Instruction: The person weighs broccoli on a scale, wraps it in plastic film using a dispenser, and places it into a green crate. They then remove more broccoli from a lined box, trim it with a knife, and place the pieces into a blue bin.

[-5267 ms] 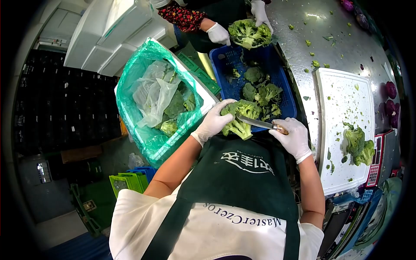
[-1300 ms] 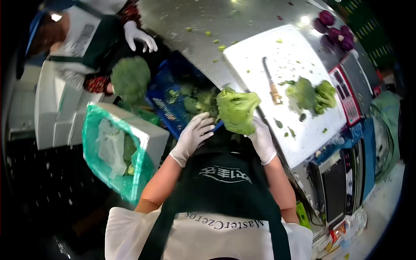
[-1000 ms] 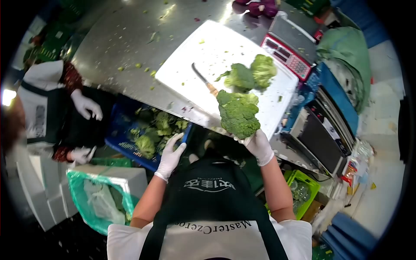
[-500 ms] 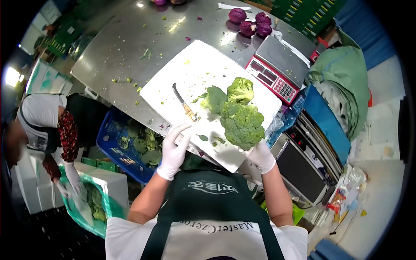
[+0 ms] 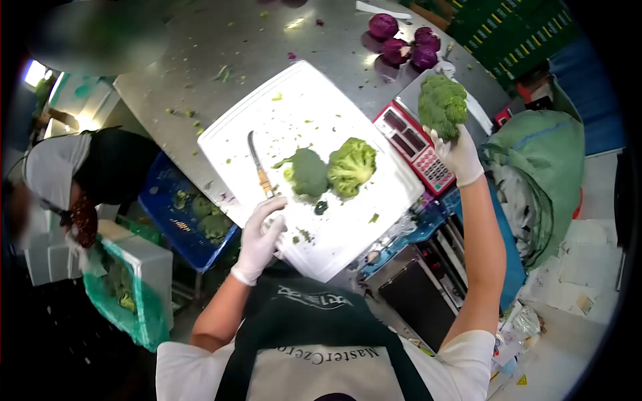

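Note:
My right hand (image 5: 460,157), in a white glove, grips a head of broccoli (image 5: 443,105) by its underside, over the weighing scale (image 5: 418,144). My gloved left hand (image 5: 257,242) is at the near left edge of the white cutting board (image 5: 334,247), its thumb and fingers apart and holding nothing. Just beyond its fingertips lies a curved knife (image 5: 257,164) with a wooden handle. Two broccoli pieces rest side by side on the board: a darker head (image 5: 309,172) and a paler one (image 5: 352,167). Green scraps are scattered around them.
Several red cabbages (image 5: 394,50) sit on the steel table (image 5: 200,47) beyond the scale. A blue crate (image 5: 170,220) of broccoli stands at the left. Farther left, a co-worker (image 5: 63,170) bends over a box with a green liner (image 5: 144,321). A green sack (image 5: 542,174) is at the right.
My right hand has lifted one broccoli head off the near side of the board and carried it away to the right, over the scale. My left hand remains near the knife.

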The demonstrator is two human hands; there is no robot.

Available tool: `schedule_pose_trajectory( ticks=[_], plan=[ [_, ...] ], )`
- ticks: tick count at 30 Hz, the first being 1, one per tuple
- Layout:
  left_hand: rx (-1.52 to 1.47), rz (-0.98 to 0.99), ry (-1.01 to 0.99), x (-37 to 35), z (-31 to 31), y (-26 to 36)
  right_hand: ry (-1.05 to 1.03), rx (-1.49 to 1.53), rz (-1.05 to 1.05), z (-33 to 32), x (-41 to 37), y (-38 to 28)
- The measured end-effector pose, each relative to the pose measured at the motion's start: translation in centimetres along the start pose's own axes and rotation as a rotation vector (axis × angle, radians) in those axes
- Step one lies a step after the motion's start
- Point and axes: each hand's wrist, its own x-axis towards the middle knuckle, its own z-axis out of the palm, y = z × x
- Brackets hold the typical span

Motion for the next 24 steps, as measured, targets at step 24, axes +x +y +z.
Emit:
schedule_pose_trajectory(
  ticks=[24],
  plan=[
    [-0.296,0.322,-0.11,10.9,7.1,11.3,0.045,0.005,-0.028,15.7,-9.2,10.7]
  ],
)
